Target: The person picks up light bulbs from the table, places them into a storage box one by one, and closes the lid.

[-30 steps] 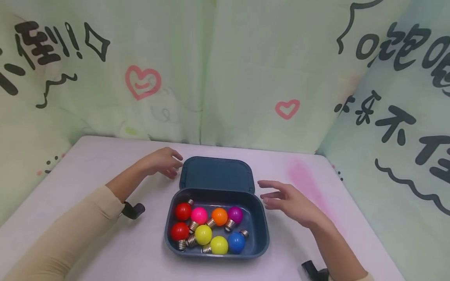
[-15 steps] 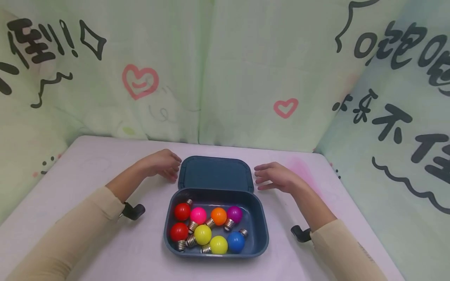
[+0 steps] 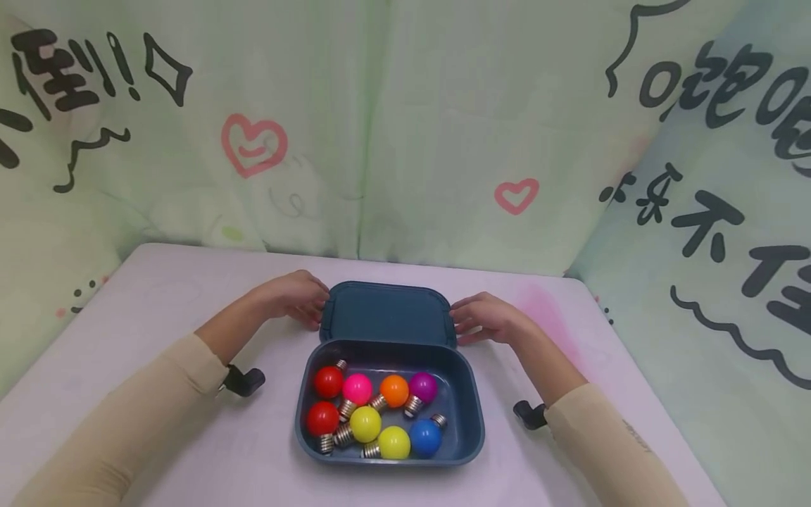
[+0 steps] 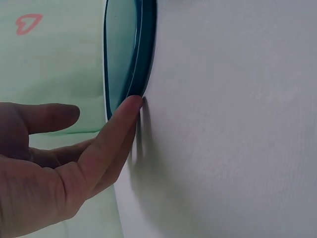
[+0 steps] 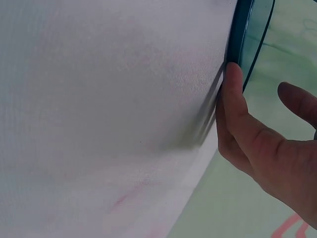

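Observation:
A dark blue lid (image 3: pixel 388 313) lies behind a matching open box (image 3: pixel 476 394) on the table. Fingertips of my left hand (image 3: pixel 296 298) touch the lid's left edge. On the opposite side, my right hand (image 3: pixel 486 317) has its fingertips against the right edge. Both wrist views show the fingers fairly straight at the rim, with the thumb held apart from it. Inside the box lie several coloured light bulbs with metal screw bases: red (image 3: pixel 322 418), pink (image 3: pixel 357 389), orange (image 3: pixel 395 390), purple (image 3: pixel 423 386), yellow (image 3: pixel 365 424) and blue (image 3: pixel 426 438).
The white table (image 3: pixel 209 436) runs back to a pale green curtain (image 3: pixel 437 141) with hearts and dark lettering. A pink stain (image 3: pixel 546 317) marks the table to the right of the lid. Dark wrist mounts (image 3: pixel 243 382) stick out by both sleeves.
My right hand has moved back and left from beside the box's rear right corner to the lid's right edge. My left hand has come slightly closer to the lid. Box and bulbs stay put.

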A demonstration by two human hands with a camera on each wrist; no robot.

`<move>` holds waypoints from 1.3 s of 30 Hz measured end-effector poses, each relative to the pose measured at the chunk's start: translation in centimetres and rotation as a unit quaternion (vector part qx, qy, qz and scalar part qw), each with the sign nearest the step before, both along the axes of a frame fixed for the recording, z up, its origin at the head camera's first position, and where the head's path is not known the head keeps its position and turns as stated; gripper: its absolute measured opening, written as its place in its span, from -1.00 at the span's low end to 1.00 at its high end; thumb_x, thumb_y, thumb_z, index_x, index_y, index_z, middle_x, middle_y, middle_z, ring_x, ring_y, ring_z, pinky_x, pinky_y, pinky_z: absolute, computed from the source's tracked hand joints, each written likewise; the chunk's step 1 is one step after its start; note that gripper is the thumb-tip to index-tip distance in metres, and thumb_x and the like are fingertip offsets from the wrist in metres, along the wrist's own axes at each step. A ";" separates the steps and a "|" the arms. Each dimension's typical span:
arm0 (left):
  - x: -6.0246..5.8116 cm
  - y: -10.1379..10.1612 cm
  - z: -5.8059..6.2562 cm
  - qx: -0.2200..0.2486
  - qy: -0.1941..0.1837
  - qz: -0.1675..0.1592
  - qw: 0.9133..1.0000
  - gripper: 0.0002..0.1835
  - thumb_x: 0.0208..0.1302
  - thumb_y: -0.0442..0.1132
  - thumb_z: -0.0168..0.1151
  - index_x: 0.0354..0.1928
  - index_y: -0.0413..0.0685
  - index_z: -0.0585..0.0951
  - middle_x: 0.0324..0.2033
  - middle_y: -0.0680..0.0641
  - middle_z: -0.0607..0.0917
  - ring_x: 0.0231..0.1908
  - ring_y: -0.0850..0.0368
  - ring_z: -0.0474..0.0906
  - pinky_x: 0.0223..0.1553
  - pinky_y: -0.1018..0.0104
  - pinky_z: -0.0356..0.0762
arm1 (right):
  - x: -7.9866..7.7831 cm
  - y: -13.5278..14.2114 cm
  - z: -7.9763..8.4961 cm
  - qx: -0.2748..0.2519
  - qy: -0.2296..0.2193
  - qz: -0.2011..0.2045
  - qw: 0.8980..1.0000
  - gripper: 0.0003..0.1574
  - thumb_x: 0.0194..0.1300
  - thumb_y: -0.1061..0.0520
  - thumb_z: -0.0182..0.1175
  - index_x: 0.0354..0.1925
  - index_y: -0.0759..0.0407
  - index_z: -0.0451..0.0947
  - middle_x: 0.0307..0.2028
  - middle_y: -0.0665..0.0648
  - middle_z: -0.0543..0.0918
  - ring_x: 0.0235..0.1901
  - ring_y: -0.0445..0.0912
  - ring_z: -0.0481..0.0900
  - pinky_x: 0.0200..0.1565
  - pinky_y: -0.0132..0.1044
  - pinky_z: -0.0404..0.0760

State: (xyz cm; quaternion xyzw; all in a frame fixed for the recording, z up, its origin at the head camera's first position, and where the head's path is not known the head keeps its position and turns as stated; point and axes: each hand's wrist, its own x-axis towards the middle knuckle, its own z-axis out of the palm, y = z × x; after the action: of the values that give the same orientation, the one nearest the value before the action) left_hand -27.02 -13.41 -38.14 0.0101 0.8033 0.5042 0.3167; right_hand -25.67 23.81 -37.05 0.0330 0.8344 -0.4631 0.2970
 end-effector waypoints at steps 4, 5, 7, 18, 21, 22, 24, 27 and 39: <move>0.0 0.1 -0.2 0.004 -0.001 0.005 1.000 -0.44 0.56 -0.30 -0.04 0.47 -0.50 0.28 0.20 -0.45 0.55 -0.22 -0.02 0.65 -0.12 0.20 0.79 | -0.1 -0.2 0.0 0.002 0.002 -0.002 1.000 -0.31 0.55 0.13 0.08 0.48 0.46 0.26 0.30 0.48 0.53 0.19 0.25 0.64 0.13 0.01 0.72; 0.0 0.2 -0.3 0.005 0.000 0.008 1.000 -0.43 0.55 -0.29 -0.04 0.47 -0.49 0.28 0.20 -0.45 0.55 -0.22 -0.02 0.64 -0.12 0.20 0.79 | -0.1 -0.3 -0.1 0.001 0.003 -0.005 1.000 -0.31 0.55 0.14 0.08 0.48 0.46 0.26 0.30 0.48 0.53 0.19 0.26 0.64 0.13 0.02 0.72; 0.0 0.2 -0.4 0.006 0.005 0.011 1.000 -0.42 0.54 -0.30 -0.03 0.47 -0.50 0.26 0.19 -0.45 0.55 -0.22 -0.02 0.65 -0.14 0.21 0.80 | -0.1 -0.4 -0.2 0.000 0.005 -0.007 1.000 -0.31 0.55 0.14 0.08 0.48 0.46 0.25 0.30 0.49 0.53 0.20 0.27 0.63 0.13 0.02 0.72; 0.0 -0.2 -0.3 0.000 0.037 0.025 0.999 -0.42 0.49 -0.32 -0.01 0.46 -0.50 0.29 0.14 -0.45 0.57 -0.23 -0.04 0.70 -0.21 0.20 0.80 | -0.4 -1.0 -0.5 -0.005 0.016 -0.018 1.000 -0.32 0.54 0.17 0.07 0.47 0.47 0.26 0.26 0.48 0.55 0.13 0.22 0.66 0.11 0.02 0.73; -0.1 -0.4 -0.2 0.005 0.042 0.030 0.999 -0.42 0.48 -0.32 0.00 0.45 -0.49 0.31 0.15 -0.45 0.55 -0.22 -0.03 0.69 -0.21 0.20 0.80 | -0.5 -1.0 -0.2 -0.006 0.020 -0.020 1.000 -0.32 0.54 0.17 0.07 0.48 0.46 0.26 0.27 0.48 0.53 0.16 0.23 0.64 0.14 0.04 0.71; -0.1 -0.4 -0.1 0.007 0.044 0.031 0.999 -0.42 0.48 -0.32 0.00 0.45 -0.49 0.31 0.16 -0.46 0.55 -0.21 -0.03 0.69 -0.21 0.19 0.80 | -0.6 -1.0 -0.2 -0.007 0.022 -0.020 1.000 -0.33 0.54 0.17 0.07 0.48 0.46 0.26 0.28 0.48 0.53 0.17 0.24 0.64 0.15 0.04 0.70; -0.2 -0.5 0.1 0.010 0.046 0.033 0.998 -0.41 0.48 -0.32 0.01 0.45 -0.49 0.30 0.19 -0.48 0.55 -0.18 -0.04 0.70 -0.19 0.18 0.80 | -0.6 -1.1 0.0 -0.009 0.026 -0.021 0.999 -0.33 0.54 0.18 0.06 0.48 0.46 0.26 0.30 0.48 0.52 0.21 0.26 0.62 0.17 0.05 0.69; -0.2 -0.7 0.4 0.009 0.049 0.039 0.998 -0.41 0.49 -0.31 0.02 0.46 -0.47 0.30 0.23 -0.48 0.55 -0.14 -0.06 0.71 -0.14 0.17 0.80 | -0.5 -1.2 0.4 -0.011 0.032 -0.020 0.999 -0.34 0.56 0.19 0.04 0.48 0.46 0.25 0.33 0.49 0.49 0.26 0.29 0.59 0.18 0.05 0.68; -0.3 -0.8 1.7 0.024 0.077 0.065 0.995 -0.39 0.47 -0.32 0.02 0.52 -0.35 0.30 0.37 -0.41 0.48 0.08 -0.24 0.66 0.00 0.11 0.77 | -0.7 -1.3 1.9 -0.026 0.053 -0.037 0.998 -0.31 0.56 0.17 0.03 0.51 0.43 0.22 0.36 0.46 0.47 0.27 0.28 0.58 0.22 0.04 0.65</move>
State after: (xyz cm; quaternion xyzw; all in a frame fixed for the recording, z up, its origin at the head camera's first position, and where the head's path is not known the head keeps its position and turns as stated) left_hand -27.33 -14.22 -36.40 0.0041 0.8119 0.5409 0.2196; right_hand -26.34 22.55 -35.11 0.0316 0.8349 -0.4963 0.2360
